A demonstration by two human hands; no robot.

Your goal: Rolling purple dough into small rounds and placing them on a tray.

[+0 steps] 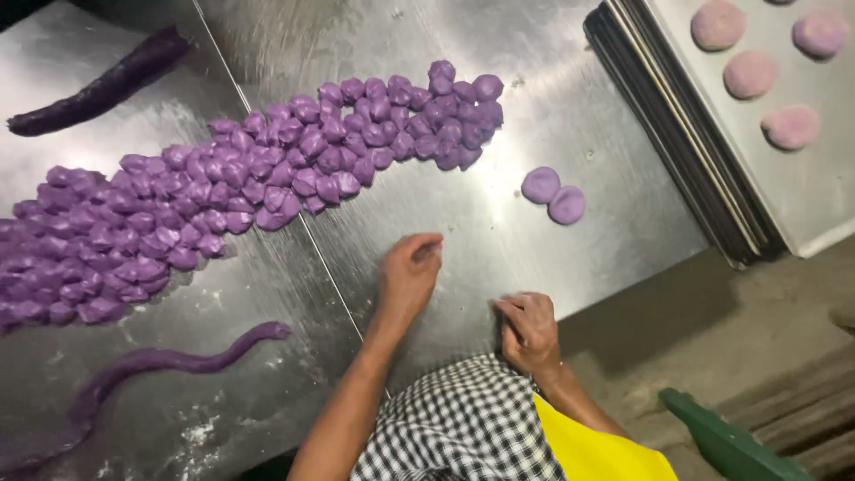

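Observation:
My left hand (410, 272) rests on the steel table (570, 89) with its fingers curled under and nothing visible in it. My right hand (530, 334) lies closed near the table's front edge, and no dough shows in it. Two flattened purple dough discs (553, 195) lie side by side just beyond my hands, to the right. A long heap of several small purple dough pieces (267, 169) runs across the table to the left of my left hand.
A purple dough rope (178, 361) lies at the near left, and a darker rope (98, 89) at the far left. A stack of metal trays (686, 169) stands at the right; the top tray (828, 187) holds pale rounds (751, 74). A green object (721, 441) sits below the table edge.

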